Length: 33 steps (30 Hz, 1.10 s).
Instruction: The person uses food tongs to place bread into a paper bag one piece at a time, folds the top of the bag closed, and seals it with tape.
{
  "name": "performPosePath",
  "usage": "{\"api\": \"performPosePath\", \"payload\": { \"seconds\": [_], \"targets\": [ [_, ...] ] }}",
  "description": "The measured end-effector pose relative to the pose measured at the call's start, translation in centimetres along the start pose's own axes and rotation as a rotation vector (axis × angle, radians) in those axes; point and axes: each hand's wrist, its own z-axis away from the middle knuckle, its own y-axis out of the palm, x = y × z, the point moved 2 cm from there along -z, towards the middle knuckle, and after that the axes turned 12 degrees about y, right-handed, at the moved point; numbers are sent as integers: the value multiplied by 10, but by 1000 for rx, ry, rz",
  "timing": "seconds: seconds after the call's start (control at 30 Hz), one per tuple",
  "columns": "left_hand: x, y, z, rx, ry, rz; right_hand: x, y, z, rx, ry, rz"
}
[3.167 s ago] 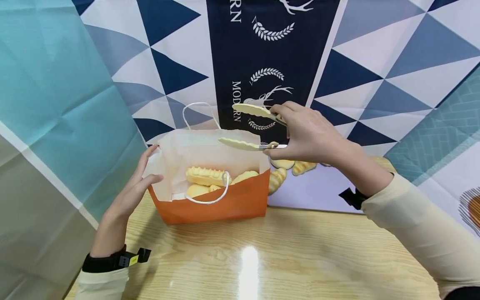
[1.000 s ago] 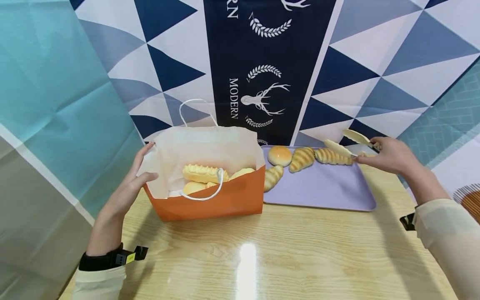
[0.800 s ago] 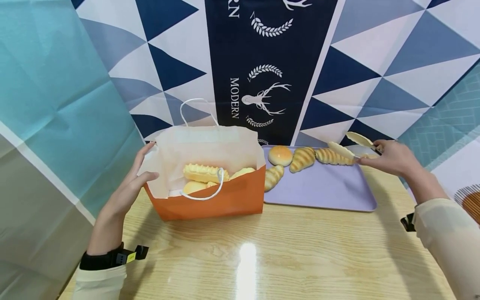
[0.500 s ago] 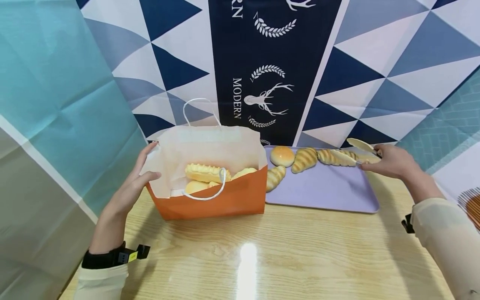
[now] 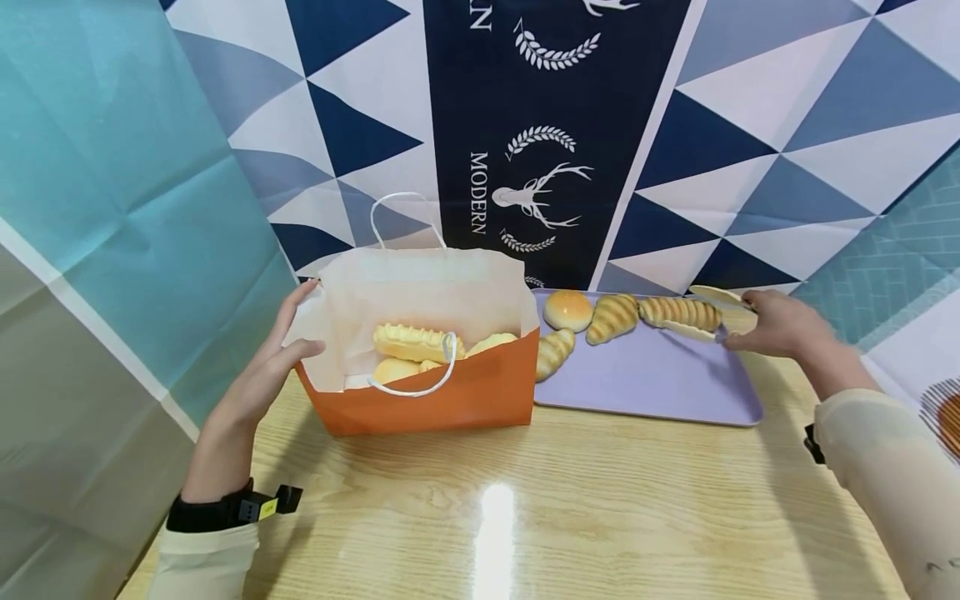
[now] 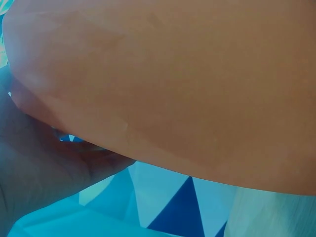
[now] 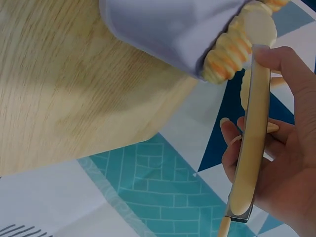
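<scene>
We cannot see the left end of the tray (image 5: 645, 379) behind the bag (image 5: 427, 412), which also hides the bottoms of the breads (image 5: 412, 342) lying inside.

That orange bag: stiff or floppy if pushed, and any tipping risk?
The orange bag would probably flex easily: its walls look thin and its rim is wavy. Tipping seems unlikely under a gentle push, since it stands wide with bread low inside. The front handle is likely limp, as it droops over the front.
</scene>
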Motion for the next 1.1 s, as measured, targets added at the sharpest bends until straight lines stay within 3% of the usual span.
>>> {"api": "performPosePath", "payload": {
  "seconds": [0.6, 1.1],
  "targets": [
    [2, 1, -1, -2, 2, 12, 9, 4, -9, 23, 26, 74],
    [2, 1, -1, 0, -4, 7, 12, 7, -7, -77, 12, 104]
  ]
}}
